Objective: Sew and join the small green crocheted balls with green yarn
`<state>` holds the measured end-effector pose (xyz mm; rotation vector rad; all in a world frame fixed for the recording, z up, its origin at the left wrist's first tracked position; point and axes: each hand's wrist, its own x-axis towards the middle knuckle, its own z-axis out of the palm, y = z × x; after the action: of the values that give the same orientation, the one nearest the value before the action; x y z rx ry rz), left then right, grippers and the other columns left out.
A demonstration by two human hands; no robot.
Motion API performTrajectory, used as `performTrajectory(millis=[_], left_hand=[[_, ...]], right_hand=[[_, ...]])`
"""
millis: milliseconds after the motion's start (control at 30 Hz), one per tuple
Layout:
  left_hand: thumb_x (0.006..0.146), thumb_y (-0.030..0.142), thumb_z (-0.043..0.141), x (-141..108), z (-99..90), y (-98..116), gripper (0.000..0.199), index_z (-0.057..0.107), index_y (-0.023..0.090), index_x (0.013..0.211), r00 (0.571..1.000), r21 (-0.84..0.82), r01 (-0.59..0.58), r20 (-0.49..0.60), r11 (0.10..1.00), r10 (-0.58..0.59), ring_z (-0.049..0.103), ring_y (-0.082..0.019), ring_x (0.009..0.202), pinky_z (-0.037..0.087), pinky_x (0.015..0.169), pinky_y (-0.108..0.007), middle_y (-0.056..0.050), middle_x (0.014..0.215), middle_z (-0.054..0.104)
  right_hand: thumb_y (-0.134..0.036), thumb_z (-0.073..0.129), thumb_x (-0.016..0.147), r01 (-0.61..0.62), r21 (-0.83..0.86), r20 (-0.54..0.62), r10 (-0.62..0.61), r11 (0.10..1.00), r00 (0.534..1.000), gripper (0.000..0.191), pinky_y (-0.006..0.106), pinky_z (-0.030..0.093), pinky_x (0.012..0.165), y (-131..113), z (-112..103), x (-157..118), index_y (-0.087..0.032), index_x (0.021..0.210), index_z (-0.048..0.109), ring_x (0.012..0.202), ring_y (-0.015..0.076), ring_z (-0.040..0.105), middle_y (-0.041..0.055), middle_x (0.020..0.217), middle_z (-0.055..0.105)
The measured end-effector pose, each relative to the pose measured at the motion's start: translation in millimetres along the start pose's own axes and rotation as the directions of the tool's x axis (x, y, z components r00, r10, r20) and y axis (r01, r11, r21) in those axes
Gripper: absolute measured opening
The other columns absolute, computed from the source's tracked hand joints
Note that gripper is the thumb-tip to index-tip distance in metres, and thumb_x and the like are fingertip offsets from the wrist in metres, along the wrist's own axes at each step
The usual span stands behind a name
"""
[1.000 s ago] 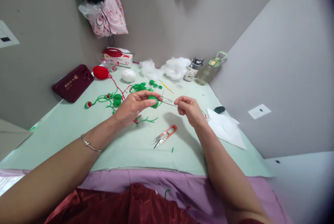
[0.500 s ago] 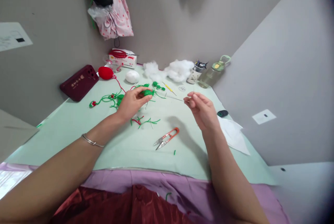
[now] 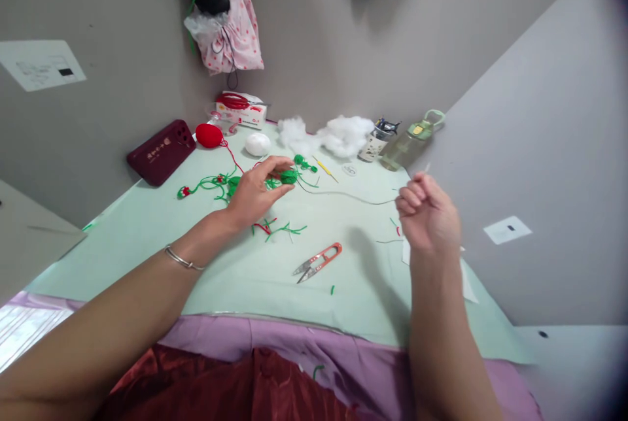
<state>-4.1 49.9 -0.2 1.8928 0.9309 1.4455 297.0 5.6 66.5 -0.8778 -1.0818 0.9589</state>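
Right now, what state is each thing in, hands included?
Left hand: holding the green crochet ball
Right hand: closed, apparently on the dark thread
Dark thread: slack, curving between the hands
Thread snips: lying flat, blades apart
Maroon phone: leaning, back showing
Bottle: standing, lid on
Cup: standing, pens inside
Yellow hook: lying flat
White stuffing: loose, fluffed
Red-handled scissors: on the box; open or shut unclear

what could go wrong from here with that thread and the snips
A hard pull by the right hand on the thin dark thread might tug the small round green yarn piece from the left hand.
The slack thread might snag on the loose green and red yarn scraps if lowered.
The orange-handled metal snips lie with blades apart and could nick a lowered hand.
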Motion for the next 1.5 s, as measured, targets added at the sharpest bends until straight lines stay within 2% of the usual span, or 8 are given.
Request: performTrajectory(millis=[133,267,467,667,900,1267,1367,1500], left_hand=[[0.089,0.027,0.065,-10,11.3,6,0.025,0.066,0.023,0.114,0.992,0.088,-0.11,0.078,0.99,0.103,0.062,-0.021,0.101,0.049,0.097,-0.039,-0.007,0.109,0.067],[0.094,0.028,0.059,-16,19.0,7,0.031,0.065,0.025,0.124,0.976,0.14,-0.17,0.164,0.975,0.147,0.058,-0.02,0.1,0.048,0.092,-0.036,-0.006,0.104,0.062],[0.097,0.036,0.054,-13,17.6,4,0.03,0.069,0.024,0.12,0.985,0.161,-0.034,0.172,0.986,0.006,0.054,-0.019,0.089,0.046,0.081,-0.032,-0.005,0.095,0.055],[0.092,0.043,0.06,-15,25.0,9,0.028,0.069,0.023,0.109,0.929,0.064,0.05,0.364,0.997,-0.07,0.056,-0.02,0.085,0.044,0.078,-0.033,-0.004,0.095,0.061],[0.087,0.045,0.065,-20,33.8,21,0.028,0.07,0.019,0.096,0.838,-0.074,0.183,0.533,0.98,-0.116,0.056,-0.017,0.075,0.043,0.07,-0.029,-0.003,0.088,0.067],[0.082,0.046,0.064,-27,34.7,26,0.032,0.066,0.018,0.066,0.616,0.178,0.17,0.748,0.969,-0.246,0.043,-0.012,0.053,0.03,0.051,-0.026,0.003,0.055,0.051],[0.083,0.043,0.064,-26,33.6,22,0.026,0.074,0.019,0.081,0.651,0.156,0.194,0.718,0.968,-0.246,0.049,-0.013,0.058,0.033,0.054,-0.025,0.002,0.064,0.06],[0.085,0.046,0.066,-17,25.4,11,0.03,0.073,0.019,0.095,0.816,0.039,0.224,0.539,0.974,-0.209,0.051,-0.013,0.065,0.038,0.061,-0.026,0.0,0.079,0.064]], right_hand=[[-0.035,0.076,0.075,-0.203,-0.087,0.064,0.209,0.975,0.976,0.021,0.022,0.019,0.04,28,34,-13,-0.02,0.086,0.066,0.045,0.0064,0.023,-0.01,0.056,0.024],[-0.045,0.07,0.082,-0.261,-0.189,0.168,0.293,0.947,0.941,0.031,0.022,0.029,0.043,55,70,-32,-0.017,0.095,0.071,0.05,0.0069,0.045,0.0014,0.076,0.062],[-0.05,0.061,0.09,-0.3,-0.358,0.466,0.448,0.884,0.763,0.036,0.024,0.044,0.06,57,78,-39,-0.016,0.087,0.072,0.057,0.01,0.047,-0.0031,0.06,0.05],[-0.051,0.062,0.09,0.0,-0.329,0.333,0.116,0.944,0.936,0.035,0.028,0.048,0.075,46,73,-36,-0.019,0.076,0.067,0.076,0.0133,0.052,0.0038,0.091,0.062],[-0.054,0.062,0.089,-0.236,-0.131,0.354,0.267,0.963,0.896,0.038,0.023,0.04,0.055,61,76,-40,-0.019,0.075,0.061,0.055,0.0101,0.045,-0.004,0.06,0.044],[-0.052,0.067,0.086,-0.431,-0.445,0.553,0.62,0.785,0.556,0.043,0.021,0.017,0.044,49,69,-39,-0.017,0.065,0.055,0.045,0.0054,0.02,-0.0098,0.05,0.027],[-0.051,0.065,0.088,-0.401,-0.403,0.563,0.568,0.823,0.6,0.04,0.021,0.022,0.045,48,67,-37,-0.016,0.071,0.06,0.046,0.0061,0.028,-0.0083,0.05,0.034],[-0.045,0.063,0.093,-0.332,-0.179,0.468,0.377,0.926,0.799,0.033,0.022,0.036,0.052,38,56,-28,-0.017,0.075,0.063,0.048,0.0067,0.037,-0.006,0.055,0.042]])
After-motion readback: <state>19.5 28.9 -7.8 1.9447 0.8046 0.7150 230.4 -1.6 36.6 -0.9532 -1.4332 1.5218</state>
